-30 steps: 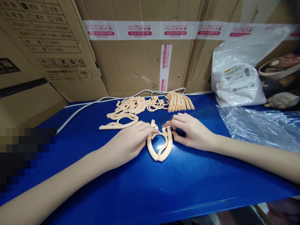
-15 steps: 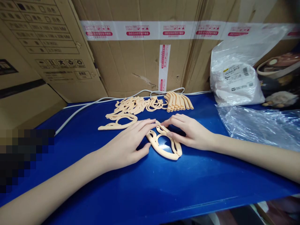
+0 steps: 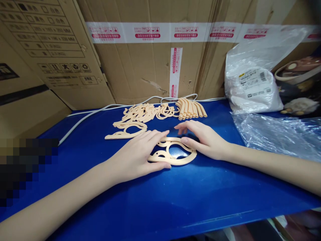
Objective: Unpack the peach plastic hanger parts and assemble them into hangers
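Note:
A cream plastic folding hanger (image 3: pixel 181 162) lies folded flat on the blue table in front of me, its two arms side by side with curved hook pieces inside. My left hand (image 3: pixel 137 154) holds its left end, the thumb along the near edge and the fingers on the far side, hiding that end. Over the right part of the hanger is my right hand (image 3: pixel 205 140), fingers apart, the thumb tip at the far arm. Another folded hanger (image 3: pixel 120 135) rests beyond my left hand.
Behind lie a pile of loose curved parts (image 3: pixel 141 113), several hooks (image 3: pixel 165 111) and a row of hanger arms (image 3: pixel 192 108). White cables (image 3: pixel 100 109) run along the cardboard boxes (image 3: pixel 140 67). At right are a labelled plastic bag (image 3: pixel 253 87) and clear plastic film (image 3: pixel 278 134) on the blue table (image 3: pixel 160 204).
The hanger has turned from slanting to lying nearly level across the table. My left hand has closed round its left end, while my right fingers have lifted off the far arm.

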The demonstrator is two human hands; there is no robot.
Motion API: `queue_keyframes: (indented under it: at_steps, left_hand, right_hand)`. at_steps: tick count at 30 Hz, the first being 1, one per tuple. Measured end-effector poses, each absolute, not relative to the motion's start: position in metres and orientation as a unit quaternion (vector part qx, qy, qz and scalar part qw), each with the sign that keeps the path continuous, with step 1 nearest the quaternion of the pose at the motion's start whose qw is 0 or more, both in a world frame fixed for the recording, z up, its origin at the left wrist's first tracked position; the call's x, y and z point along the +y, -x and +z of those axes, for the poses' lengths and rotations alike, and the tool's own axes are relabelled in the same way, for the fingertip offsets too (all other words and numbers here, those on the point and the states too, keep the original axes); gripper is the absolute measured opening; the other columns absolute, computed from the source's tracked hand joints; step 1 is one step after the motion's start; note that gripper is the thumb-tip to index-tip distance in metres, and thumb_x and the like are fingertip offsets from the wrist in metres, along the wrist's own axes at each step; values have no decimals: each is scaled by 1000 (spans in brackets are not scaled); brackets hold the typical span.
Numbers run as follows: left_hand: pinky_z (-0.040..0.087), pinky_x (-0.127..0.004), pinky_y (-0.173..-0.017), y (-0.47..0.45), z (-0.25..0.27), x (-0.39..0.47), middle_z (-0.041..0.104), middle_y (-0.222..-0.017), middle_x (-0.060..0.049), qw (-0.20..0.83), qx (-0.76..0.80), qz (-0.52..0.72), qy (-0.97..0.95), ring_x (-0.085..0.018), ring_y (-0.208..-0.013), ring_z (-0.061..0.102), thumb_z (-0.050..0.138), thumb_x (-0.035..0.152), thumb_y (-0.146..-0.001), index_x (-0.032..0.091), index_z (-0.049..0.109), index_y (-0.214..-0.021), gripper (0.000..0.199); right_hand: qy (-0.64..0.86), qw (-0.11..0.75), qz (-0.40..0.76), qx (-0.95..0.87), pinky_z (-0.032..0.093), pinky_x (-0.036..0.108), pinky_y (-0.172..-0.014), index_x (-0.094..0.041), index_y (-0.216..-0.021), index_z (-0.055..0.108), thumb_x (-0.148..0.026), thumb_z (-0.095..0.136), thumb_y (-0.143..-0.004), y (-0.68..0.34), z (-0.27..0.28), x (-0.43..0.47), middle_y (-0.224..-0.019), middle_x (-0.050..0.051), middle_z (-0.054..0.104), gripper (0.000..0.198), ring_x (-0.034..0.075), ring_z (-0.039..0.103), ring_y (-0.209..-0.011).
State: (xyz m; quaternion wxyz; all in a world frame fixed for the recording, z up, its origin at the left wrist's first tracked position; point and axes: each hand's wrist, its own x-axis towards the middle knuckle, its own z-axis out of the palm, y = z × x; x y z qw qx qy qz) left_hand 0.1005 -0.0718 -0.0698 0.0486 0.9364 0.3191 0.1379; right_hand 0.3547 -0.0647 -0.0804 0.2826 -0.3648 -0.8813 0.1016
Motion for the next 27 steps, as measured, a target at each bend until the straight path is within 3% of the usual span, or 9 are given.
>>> queue_keyframes:
  at_steps: [4,8,14,27]
  left_hand:
    - [45,-38,-99,-99,-66,-69,53,-134,-11,-7,305,179,-935,-25,-121,53,57,55,-88,17,41,-138,65]
    - [45,-37,-99,-97,-64,-65,53,-135,-10,-42,323,211,-922,-24,-122,52,56,55,-88,18,43,-136,62]
    - [42,-45,-101,-96,-67,-63,53,-136,-14,-107,311,197,-924,-29,-124,50,60,53,-86,15,44,-136,65]
    - [45,-45,-97,-96,-68,-62,54,-135,-16,-111,295,192,-929,-30,-120,53,56,63,-83,15,44,-137,73]
  right_hand:
    - [438,297,139,-837,42,30,-67,-16,-102,61,-49,47,-95,-355,-81,-63,-86,4,66,37,17,59,-76]
    - [439,299,244,-811,38,27,-62,-16,-91,62,-50,49,-93,-355,-78,-60,-80,2,62,36,15,54,-72]
    - [415,295,432,-745,26,24,-51,-16,-75,56,-50,59,-86,-356,-74,-56,-61,-5,42,36,8,36,-56]
    - [399,282,472,-734,24,25,-50,-17,-73,56,-50,61,-85,-358,-73,-54,-58,-6,42,36,8,34,-53]
